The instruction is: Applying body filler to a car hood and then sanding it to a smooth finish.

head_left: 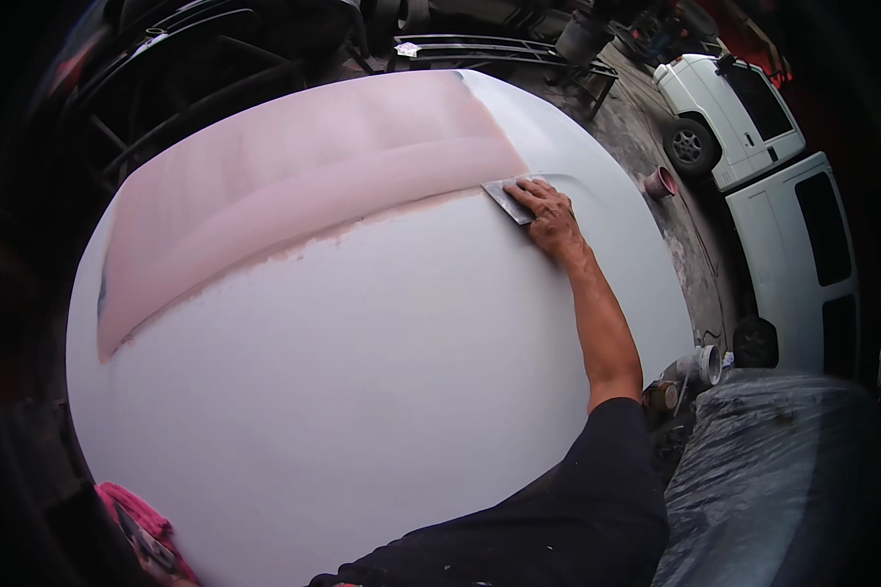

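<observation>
My right hand (553,217) grips a flat grey rectangular pad (502,200) and holds it against a large white curved panel (362,411), at the right end of a reddish, smudged edge. Beyond that edge lies a broad pale pink patch (303,166) across the upper part of the panel. A bright pink cloth (132,506) is at the lower left edge of the panel. Just below it is a dim skin-toned shape that may be part of my left hand; I cannot tell its finger state.
A metal rack (499,51) stands beyond the panel. A white van (783,254) is at the right, near a pink bucket (661,183). Several cans (710,364) and a plastic-covered object (754,489) are beside my right arm. Dark metal frames (225,59) fill the upper left.
</observation>
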Demonstrator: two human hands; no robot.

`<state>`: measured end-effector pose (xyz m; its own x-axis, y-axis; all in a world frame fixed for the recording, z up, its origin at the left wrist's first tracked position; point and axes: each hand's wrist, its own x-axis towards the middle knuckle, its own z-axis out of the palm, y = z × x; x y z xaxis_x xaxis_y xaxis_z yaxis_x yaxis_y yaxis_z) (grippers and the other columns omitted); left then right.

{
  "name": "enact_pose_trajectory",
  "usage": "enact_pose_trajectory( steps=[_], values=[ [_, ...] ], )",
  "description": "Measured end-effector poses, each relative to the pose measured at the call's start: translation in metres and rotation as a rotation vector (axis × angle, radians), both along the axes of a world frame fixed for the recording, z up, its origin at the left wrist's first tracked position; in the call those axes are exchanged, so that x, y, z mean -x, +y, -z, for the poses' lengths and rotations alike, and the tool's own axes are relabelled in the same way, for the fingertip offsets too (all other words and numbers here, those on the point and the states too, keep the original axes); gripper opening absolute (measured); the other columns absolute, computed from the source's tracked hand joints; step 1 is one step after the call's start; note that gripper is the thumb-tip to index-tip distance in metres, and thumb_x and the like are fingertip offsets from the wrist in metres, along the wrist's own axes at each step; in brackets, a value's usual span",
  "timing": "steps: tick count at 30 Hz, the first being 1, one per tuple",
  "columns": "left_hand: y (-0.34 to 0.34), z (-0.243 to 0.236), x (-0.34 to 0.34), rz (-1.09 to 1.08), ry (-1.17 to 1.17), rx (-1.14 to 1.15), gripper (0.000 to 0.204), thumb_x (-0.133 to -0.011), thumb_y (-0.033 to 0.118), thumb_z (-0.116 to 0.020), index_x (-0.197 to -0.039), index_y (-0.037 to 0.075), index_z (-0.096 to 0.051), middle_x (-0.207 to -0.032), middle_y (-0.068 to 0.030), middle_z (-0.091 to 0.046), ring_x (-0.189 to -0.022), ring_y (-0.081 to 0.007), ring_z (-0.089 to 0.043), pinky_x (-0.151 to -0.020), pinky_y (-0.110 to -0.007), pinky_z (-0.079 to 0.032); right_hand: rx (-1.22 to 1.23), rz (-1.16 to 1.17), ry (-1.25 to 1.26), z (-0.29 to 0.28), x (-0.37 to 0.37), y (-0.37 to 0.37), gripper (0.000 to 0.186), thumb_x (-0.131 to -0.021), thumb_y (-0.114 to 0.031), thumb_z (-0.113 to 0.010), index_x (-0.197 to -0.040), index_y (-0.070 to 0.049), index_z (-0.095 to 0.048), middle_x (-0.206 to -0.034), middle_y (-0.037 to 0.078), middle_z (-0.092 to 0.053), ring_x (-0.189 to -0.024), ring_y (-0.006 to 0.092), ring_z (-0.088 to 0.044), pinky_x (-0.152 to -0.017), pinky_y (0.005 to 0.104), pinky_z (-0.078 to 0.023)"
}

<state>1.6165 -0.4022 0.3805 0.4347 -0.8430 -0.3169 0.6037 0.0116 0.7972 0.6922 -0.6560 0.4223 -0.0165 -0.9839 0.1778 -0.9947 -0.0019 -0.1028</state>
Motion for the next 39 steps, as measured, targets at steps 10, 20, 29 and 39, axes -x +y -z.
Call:
enact_pose_trajectory(
  steps=[10,20,29,39],
  values=[
    [-0.005,0.006,0.013,0.117,0.185,0.177,0.037,-0.101,0.019,-0.042,-0.129,-0.003,-0.050,-0.123,-0.0174,-0.060,-0.104,-0.0245,-0.064,-0.090,-0.037,-0.055,-0.110,-0.036,-0.137,-0.048,0.031,0.013,0.054,-0.073,0.004,-0.047,-0.119,-0.016,-0.066,-0.127,0.006,-0.062,-0.115,0.0242,-0.058,-0.097,0.0277,-0.044],
    [0.025,-0.048,0.018,0.188,0.328,0.531,0.036,-0.100,0.025,-0.045,-0.125,0.000,-0.054,-0.119,-0.0184,-0.062,-0.103,-0.0250,-0.065,-0.082,-0.042,-0.058,0.196,0.139,-2.012,-0.072,-0.252,0.182,0.043,-0.095,-0.016,-0.058,-0.135,-0.009,-0.044,-0.127,0.009,-0.055,-0.117,0.0258,-0.054,-0.102,0.0425,-0.043],
    [0.115,-0.134,0.034,0.039,0.164,0.262,0.031,-0.091,0.011,-0.053,-0.121,0.003,-0.051,-0.111,-0.0152,-0.062,-0.098,-0.0249,-0.065,-0.086,-0.037,-0.055,0.303,-1.344,-0.642,-0.117,-0.638,0.314,0.069,-0.075,-0.008,-0.070,-0.138,-0.024,-0.045,-0.134,0.021,-0.042,-0.118,0.0415,-0.047,-0.096,0.0472,-0.043],
    [0.258,-0.194,-0.165,-0.221,0.097,0.305,0.024,-0.091,0.011,-0.053,-0.114,0.003,-0.055,-0.102,-0.0093,-0.064,-0.093,-0.0177,-0.064,-0.082,-0.031,-0.053,0.104,-1.613,-0.041,-0.112,-0.881,0.336,0.069,-0.073,-0.009,-0.067,-0.136,-0.029,-0.048,-0.132,0.015,-0.045,-0.117,0.0363,-0.046,-0.095,0.0486,-0.041]
  ],
)
